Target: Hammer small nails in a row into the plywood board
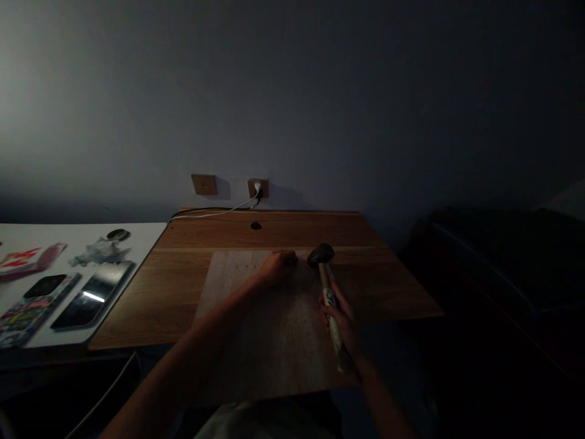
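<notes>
My right hand (pixel 340 314) is wrapped round the handle of a hammer (pixel 329 296) with a dark, rounded head. The hammer head is at the right edge of a pale wooden board (pixel 269 341), and its handle slants down toward me. Over the far part of the board is my left hand (pixel 278 266), fingers curled together. What the left fingers pinch, if anything, is too dark and small to make out. Several small dark marks, perhaps nails, run in a row on the board left of that hand.
The board lies on a brown wooden table (pixel 388 286). At left, a white table (pixel 148 235) bears a phone (pixel 94 296), a patterned case (pixel 34 311), crumpled clear plastic (pixel 100 251) and a red-and-white packet (pixel 27 259). A white cable (pixel 223 211) runs to a wall socket (pixel 264 188).
</notes>
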Available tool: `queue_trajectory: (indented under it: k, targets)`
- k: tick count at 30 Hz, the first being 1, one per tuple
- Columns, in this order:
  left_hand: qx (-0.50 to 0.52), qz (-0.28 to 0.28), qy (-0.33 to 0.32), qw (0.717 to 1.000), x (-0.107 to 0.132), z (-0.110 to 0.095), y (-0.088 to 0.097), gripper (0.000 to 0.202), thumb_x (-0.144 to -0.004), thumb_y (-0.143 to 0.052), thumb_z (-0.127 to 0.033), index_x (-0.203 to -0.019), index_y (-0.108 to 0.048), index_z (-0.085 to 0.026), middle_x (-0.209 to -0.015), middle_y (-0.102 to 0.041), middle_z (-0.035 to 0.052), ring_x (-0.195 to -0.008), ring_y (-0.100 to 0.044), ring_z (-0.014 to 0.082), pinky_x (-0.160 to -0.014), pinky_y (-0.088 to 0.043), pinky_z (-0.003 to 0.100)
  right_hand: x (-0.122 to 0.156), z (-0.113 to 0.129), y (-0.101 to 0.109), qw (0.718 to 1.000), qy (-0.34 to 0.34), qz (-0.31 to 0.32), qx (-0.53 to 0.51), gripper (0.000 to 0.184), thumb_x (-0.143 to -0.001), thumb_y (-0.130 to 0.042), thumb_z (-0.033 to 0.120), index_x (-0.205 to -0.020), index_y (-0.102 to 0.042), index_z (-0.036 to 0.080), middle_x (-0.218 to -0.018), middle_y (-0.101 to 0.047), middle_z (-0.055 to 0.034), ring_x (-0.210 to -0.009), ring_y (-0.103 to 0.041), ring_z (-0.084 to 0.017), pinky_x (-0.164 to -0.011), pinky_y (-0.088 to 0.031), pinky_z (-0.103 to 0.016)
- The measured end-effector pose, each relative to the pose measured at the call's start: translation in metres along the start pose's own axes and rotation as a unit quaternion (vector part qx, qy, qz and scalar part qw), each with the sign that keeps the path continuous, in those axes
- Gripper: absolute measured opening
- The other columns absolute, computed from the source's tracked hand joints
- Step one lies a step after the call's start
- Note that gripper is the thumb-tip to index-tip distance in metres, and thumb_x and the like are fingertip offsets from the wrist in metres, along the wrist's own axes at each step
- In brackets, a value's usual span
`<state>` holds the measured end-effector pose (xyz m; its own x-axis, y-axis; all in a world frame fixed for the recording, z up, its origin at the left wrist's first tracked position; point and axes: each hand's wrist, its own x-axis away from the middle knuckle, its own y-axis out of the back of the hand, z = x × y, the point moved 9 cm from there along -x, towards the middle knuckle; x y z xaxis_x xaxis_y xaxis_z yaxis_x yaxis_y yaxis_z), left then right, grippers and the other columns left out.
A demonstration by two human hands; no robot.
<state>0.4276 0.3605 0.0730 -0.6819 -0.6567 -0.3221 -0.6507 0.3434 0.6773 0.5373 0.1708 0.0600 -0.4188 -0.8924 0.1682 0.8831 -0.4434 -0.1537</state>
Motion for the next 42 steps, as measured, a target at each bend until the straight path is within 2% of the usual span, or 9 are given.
queue_trajectory:
  k: [7, 13, 17, 20, 27, 33, 37, 42]
  targets:
    - [0.004, 0.011, -0.002, 1.0, -0.001, -0.004, 0.0, 0.021, -0.079, -0.059, -0.007, -0.093, -0.072, -0.016, -0.089, -0.073, 0.004, -0.08, -0.066, 0.0149, -0.078, -0.05, 0.024, 0.003, 0.004, -0.004, 1.0, -0.003, 0.0, 0.021, 0.084, -0.069, -0.065, 0.025, -0.15, -0.044, 0.032, -0.089, -0.059, 0.0033, -0.05, -0.046, -0.007, -0.041, -0.038, -0.02]
    - [-0.006, 0.009, 0.003, 1.0, 0.0, -0.006, 0.001, 0.022, -0.079, -0.061, -0.011, -0.096, -0.073, -0.018, -0.095, -0.074, 0.0053, -0.087, -0.067, 0.0166, -0.084, -0.05, 0.026, 0.004, 0.005, -0.005, 0.999, 0.017, 0.008, 0.041, 0.08, -0.075, -0.065, 0.028, -0.151, -0.043, 0.032, -0.09, -0.059, 0.0033, -0.05, -0.044, -0.007, -0.041, -0.037, -0.02]
    - [0.029, 0.013, 0.042, 0.999, 0.002, -0.004, 0.002, 0.039, -0.078, -0.059, -0.009, -0.114, -0.067, -0.019, -0.091, -0.076, 0.0023, -0.082, -0.069, 0.0153, -0.079, -0.052, 0.025, 0.007, 0.005, -0.007, 0.997, 0.034, 0.015, 0.069, 0.074, -0.082, -0.067, 0.033, -0.152, -0.042, 0.033, -0.088, -0.059, 0.0041, -0.053, -0.045, -0.007, -0.044, -0.039, -0.02]
    - [0.059, 0.013, 0.039, 0.997, 0.002, -0.004, 0.001, 0.047, -0.076, -0.06, -0.007, -0.122, -0.062, -0.018, -0.09, -0.076, 0.0019, -0.081, -0.07, 0.0149, -0.075, -0.052, 0.024, 0.01, 0.007, -0.017, 0.995, 0.035, 0.043, 0.088, 0.073, -0.084, -0.065, 0.033, -0.152, -0.041, 0.033, -0.088, -0.059, 0.0039, -0.054, -0.045, -0.007, -0.046, -0.041, -0.021]
    - [0.068, -0.002, 0.029, 0.997, 0.001, -0.001, 0.003, 0.044, -0.075, -0.063, -0.006, -0.118, -0.062, -0.014, -0.085, -0.076, 0.0042, -0.077, -0.07, 0.0164, -0.072, -0.05, 0.024, 0.013, 0.016, -0.035, 0.991, 0.045, 0.061, 0.114, 0.076, -0.081, -0.064, 0.033, -0.153, -0.042, 0.026, -0.081, -0.055, 0.0041, -0.052, -0.044, -0.008, -0.044, -0.04, -0.023]
    - [0.072, 0.014, 0.029, 0.997, 0.002, -0.002, 0.002, 0.047, -0.076, -0.063, -0.008, -0.122, -0.06, -0.016, -0.09, -0.078, 0.0039, -0.081, -0.072, 0.0167, -0.074, -0.052, 0.026, 0.01, 0.011, -0.03, 0.992, 0.026, 0.058, 0.111, 0.076, -0.081, -0.063, 0.03, -0.154, -0.04, 0.029, -0.088, -0.058, 0.0033, -0.052, -0.045, -0.008, -0.045, -0.04, -0.022]
    - [0.068, 0.003, 0.033, 0.997, 0.002, 0.001, 0.002, 0.045, -0.074, -0.066, -0.008, -0.118, -0.062, -0.015, -0.092, -0.078, 0.0057, -0.083, -0.072, 0.0181, -0.075, -0.052, 0.027, 0.011, 0.011, -0.032, 0.992, 0.026, 0.064, 0.109, 0.075, -0.081, -0.064, 0.03, -0.152, -0.043, 0.028, -0.086, -0.059, 0.0034, -0.052, -0.045, -0.008, -0.046, -0.04, -0.022]
    - [0.067, -0.002, 0.034, 0.997, -0.001, 0.007, 0.0, 0.046, -0.075, -0.064, -0.007, -0.119, -0.062, -0.016, -0.087, -0.076, 0.0033, -0.077, -0.07, 0.0168, -0.071, -0.051, 0.026, 0.012, 0.012, -0.034, 0.991, 0.031, 0.059, 0.114, 0.074, -0.079, -0.065, 0.03, -0.15, -0.046, 0.027, -0.087, -0.059, 0.0029, -0.053, -0.045, -0.008, -0.046, -0.04, -0.022]
